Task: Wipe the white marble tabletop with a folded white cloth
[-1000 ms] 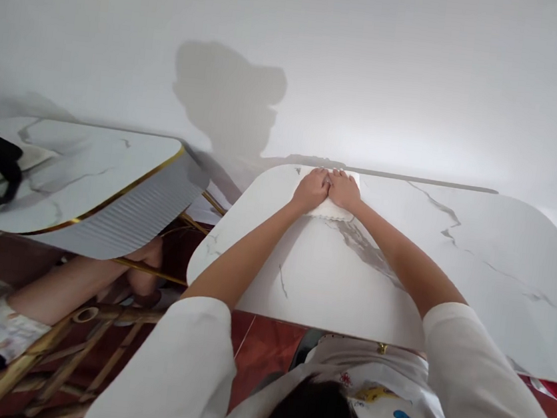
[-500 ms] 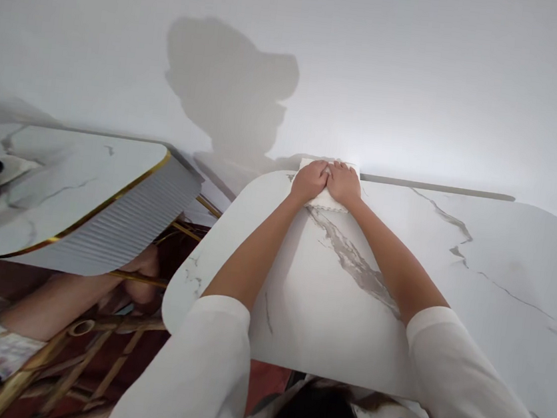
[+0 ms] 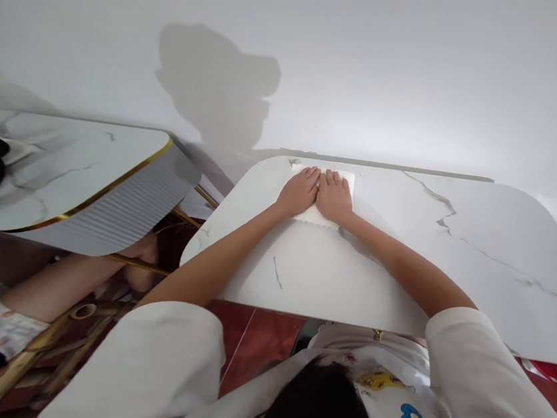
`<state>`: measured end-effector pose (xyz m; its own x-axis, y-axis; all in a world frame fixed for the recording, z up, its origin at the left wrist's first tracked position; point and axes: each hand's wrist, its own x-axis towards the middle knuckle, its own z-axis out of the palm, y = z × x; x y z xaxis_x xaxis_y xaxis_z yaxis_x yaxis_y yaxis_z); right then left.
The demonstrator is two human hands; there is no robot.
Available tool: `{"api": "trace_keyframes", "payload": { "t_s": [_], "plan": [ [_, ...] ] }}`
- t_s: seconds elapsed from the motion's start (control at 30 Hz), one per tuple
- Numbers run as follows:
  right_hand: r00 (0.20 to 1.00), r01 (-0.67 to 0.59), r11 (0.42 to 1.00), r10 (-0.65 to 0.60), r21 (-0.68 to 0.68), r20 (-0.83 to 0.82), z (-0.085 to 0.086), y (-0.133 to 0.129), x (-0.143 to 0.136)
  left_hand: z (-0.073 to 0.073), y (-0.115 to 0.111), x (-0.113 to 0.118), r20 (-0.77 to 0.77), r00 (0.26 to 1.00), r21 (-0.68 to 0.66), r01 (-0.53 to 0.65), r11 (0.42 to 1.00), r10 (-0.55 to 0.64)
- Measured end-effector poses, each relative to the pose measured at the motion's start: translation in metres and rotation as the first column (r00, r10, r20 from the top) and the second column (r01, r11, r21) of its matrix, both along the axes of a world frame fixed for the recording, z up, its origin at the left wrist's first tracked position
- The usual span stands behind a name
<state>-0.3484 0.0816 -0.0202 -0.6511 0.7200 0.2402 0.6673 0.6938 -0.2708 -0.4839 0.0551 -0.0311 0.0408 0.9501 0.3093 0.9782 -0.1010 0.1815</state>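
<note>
A white cloth (image 3: pixel 325 219) with a scalloped edge lies flat on the white marble-patterned table (image 3: pixel 407 230), near its far edge. My left hand (image 3: pixel 299 191) presses on the cloth's left part, palm down, with its fingers laid out. Beside it, my right hand (image 3: pixel 335 197) rests palm down on the right part of the same cloth, its fingers also laid flat. The two hands touch or nearly touch at the thumbs. Neither hand's fingers are wrapped round the cloth.
At the left stands a second marble-patterned table (image 3: pixel 61 171) with a gold edge and ribbed side. A seated person's leg (image 3: pixel 63 285) shows under it, beside a bamboo chair (image 3: pixel 13 373). Behind both tables rises a white wall (image 3: pixel 400 68).
Both hands and the cloth have moved back from the wall, towards my body. My elbows are bent further outwards. The view has shifted slightly, showing more red floor.
</note>
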Motion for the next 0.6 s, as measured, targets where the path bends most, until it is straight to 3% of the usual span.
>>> {"api": "trace_keyframes", "payload": {
  "t_s": [0.33, 0.47, 0.6],
  "plan": [
    [0.997, -0.074, 0.997, 0.074, 0.0, -0.007, 0.004, -0.131, 0.044, 0.004, -0.14, 0.042, -0.059, 0.998, -0.017, -0.013, 1.0, 0.012],
    [0.992, -0.121, 0.992, 0.121, -0.047, 0.016, 0.008, -0.159, 0.056, 0.006, -0.171, 0.056, -0.076, 0.997, -0.035, -0.021, 0.999, 0.018],
    [0.982, -0.18, 0.981, 0.184, -0.078, 0.041, 0.015, -0.167, 0.079, 0.008, -0.183, 0.078, -0.087, 0.993, -0.035, -0.086, 0.996, 0.083]
  ]
}}
